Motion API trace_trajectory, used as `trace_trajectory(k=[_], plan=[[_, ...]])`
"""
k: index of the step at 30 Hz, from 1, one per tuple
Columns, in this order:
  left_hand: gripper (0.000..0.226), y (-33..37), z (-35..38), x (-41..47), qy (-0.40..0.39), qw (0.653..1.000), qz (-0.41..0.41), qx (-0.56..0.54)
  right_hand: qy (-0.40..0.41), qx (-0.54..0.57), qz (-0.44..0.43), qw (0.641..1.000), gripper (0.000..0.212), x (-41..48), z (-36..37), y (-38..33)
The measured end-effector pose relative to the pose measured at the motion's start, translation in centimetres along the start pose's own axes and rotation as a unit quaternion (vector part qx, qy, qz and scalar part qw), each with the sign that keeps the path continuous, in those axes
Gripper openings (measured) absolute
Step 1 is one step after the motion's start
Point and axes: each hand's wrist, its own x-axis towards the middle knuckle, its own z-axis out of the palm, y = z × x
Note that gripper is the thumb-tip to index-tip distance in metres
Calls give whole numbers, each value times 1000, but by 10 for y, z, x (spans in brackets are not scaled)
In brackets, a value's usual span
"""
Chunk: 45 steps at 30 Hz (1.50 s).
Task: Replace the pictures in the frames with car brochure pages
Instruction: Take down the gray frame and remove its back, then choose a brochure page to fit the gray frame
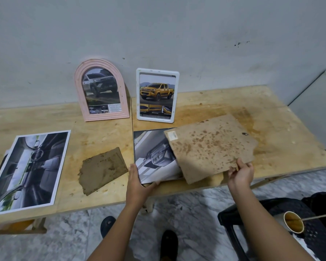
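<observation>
A dark frame lies flat at the near edge of the wooden surface, a brochure page in it, long axis running near to far. The left hand clamps its near-left corner, fingers closed on the edge, probably to stop it sliding. The right hand pinches the near edge of the stained backing board, held tilted and skewed over the frame's right part, apparently to be squared and laid down. The pink arched frame and white frame stand far, against the wall, already filled.
</observation>
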Motion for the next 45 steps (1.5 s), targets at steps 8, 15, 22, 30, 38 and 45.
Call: trace_trajectory(k=[8,15,22,30,38,45], plan=[[113,0,-1,-2,-4,1000,6,1,20,188,-2,982,45,4,18,-17],[110,0,-4,-5,-11,1000,12,0,101,319,-17,942,43,21,33,-18],[106,1,-3,-5,-4,1000,17,7,46,151,71,985,41,30,36,-7],[107,1,-4,-7,1,1000,10,0,-22,73,86,993,37,36,37,-11],[107,2,-3,-8,6,1000,9,5,-166,-570,-197,780,35,16,35,27],[108,2,-2,-8,4,1000,9,17,-143,-742,-235,611,62,9,34,40]])
